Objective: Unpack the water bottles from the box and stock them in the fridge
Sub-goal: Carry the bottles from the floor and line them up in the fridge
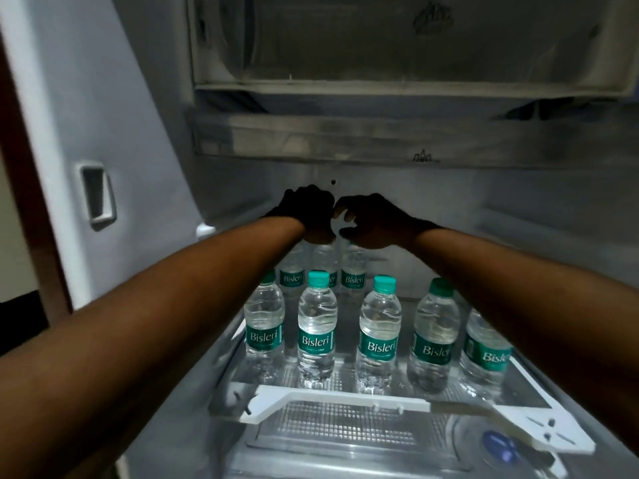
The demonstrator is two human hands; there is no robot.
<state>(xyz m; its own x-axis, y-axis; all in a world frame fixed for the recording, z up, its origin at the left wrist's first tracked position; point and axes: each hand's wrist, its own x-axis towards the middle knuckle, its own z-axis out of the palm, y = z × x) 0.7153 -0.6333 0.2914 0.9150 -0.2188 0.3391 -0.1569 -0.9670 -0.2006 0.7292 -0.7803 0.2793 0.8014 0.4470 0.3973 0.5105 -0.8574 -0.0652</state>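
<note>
Several Bisleri water bottles with teal caps stand on the fridge's glass shelf [345,397]. The front row runs from a left bottle [264,326] through a middle one [378,333] to a right one [484,354] partly behind my right forearm. Three more bottles stand behind them [352,274]. Both my arms reach deep inside. My left hand [307,216] is closed over the tops of the back-row bottles on the left. My right hand [373,223] curls over the top of the rightmost back bottle. Both hands are in shadow, hiding the caps under them.
A frosted tray [380,140] hangs low above the shelf, under the freezer compartment [397,46]. The fridge's left inner wall [96,195] has a recessed fitting. Below the shelf lie a clear drawer cover [345,426] and a blue dial [498,447].
</note>
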